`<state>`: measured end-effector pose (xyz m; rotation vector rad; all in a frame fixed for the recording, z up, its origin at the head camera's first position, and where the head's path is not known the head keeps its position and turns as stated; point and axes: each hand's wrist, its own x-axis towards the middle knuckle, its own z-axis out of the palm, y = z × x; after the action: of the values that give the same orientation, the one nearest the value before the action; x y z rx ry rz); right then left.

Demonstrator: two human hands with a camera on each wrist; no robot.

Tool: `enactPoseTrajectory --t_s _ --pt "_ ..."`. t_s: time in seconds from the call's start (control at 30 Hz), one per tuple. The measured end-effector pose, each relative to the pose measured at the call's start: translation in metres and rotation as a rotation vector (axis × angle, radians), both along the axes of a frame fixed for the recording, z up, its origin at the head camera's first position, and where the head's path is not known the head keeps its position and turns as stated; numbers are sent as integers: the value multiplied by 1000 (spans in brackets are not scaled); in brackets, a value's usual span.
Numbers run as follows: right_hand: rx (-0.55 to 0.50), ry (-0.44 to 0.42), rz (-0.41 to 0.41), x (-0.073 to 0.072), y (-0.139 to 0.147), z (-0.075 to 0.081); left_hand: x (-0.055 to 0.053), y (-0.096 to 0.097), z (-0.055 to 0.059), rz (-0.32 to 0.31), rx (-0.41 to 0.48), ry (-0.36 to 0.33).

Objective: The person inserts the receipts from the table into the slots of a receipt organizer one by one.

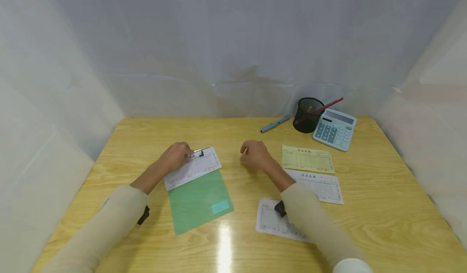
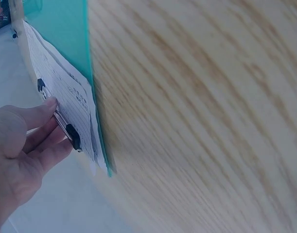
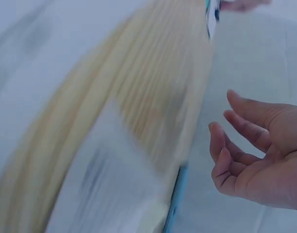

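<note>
A green folder (image 1: 198,206) with a small blue label lies left of the table's middle. Printed white slips (image 1: 195,169) cover its far part, and a metal clip with black ends (image 2: 75,138) sits at their far edge. My left hand (image 1: 177,156) pinches this clip between thumb and fingers; the left wrist view shows the slips and folder beneath it. To the right, my right hand (image 1: 254,154) hovers over bare wood with loosely curled fingers and nothing in them, as the right wrist view also shows (image 3: 262,155). Nearest to it is a yellow printed slip (image 1: 308,159).
Below the yellow slip lies a white slip (image 1: 322,188), and another white slip (image 1: 270,218) is partly under the right forearm. A blue pen (image 1: 275,124), a black mesh pen cup (image 1: 306,121) with a red pencil (image 1: 332,103), and a calculator (image 1: 335,129) stand along the back.
</note>
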<state>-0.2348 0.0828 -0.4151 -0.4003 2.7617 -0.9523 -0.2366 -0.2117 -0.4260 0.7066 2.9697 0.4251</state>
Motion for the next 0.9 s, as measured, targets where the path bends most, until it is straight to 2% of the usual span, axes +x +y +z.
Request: enactPoseTrajectory --t_s 0.2,0.37,0.63,0.77,0.9 --pt "-51 26 -25 11 74 5 0 2 -1 -3 -6 2" --pt "-22 44 -111 17 122 1 1 1 -1 -24 -9 33" --pt "83 9 -232 20 177 2 3 0 0 -43 2 58" --pt "140 -26 -295 21 200 -5 2 0 0 -39 -5 48" --pt "186 -56 -310 21 215 -11 2 0 0 -32 -7 38"
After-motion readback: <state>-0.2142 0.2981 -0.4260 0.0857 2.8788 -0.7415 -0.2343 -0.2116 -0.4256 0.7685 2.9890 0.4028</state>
